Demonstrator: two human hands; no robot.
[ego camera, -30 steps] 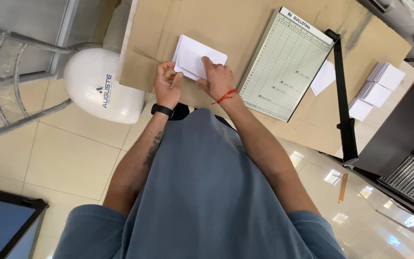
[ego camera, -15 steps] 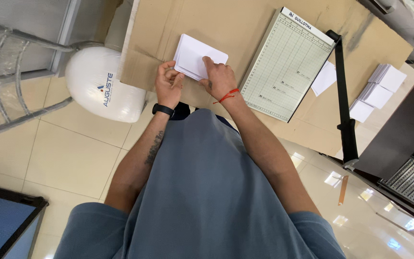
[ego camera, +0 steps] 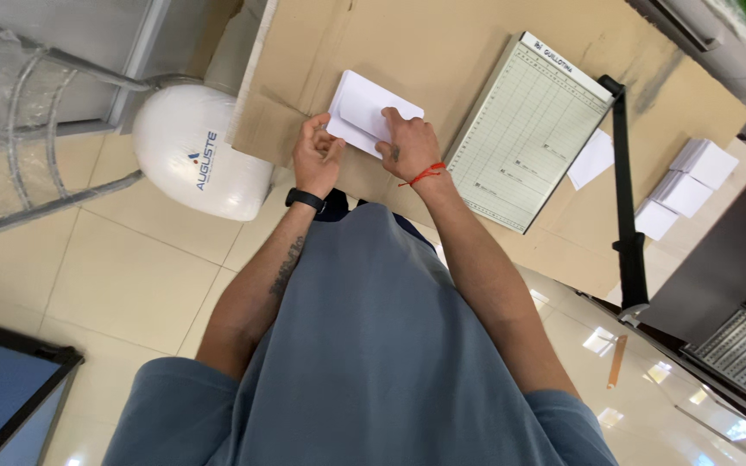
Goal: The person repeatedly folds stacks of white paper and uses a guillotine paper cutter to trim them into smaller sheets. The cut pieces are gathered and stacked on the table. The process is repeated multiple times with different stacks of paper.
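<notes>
White folded paper sheet (ego camera: 364, 114) under both hands, flat on brown cardboard (ego camera: 442, 52).

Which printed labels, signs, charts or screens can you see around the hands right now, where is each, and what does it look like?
Cutter board: right of the right hand, pale green rectangle with a printed grid and a black arm along its far side.
Chair logo: on the white chair left of the left hand, small blue print with a red mark.
Dark panel: on the floor, lower left, blue-grey, black frame.
</notes>
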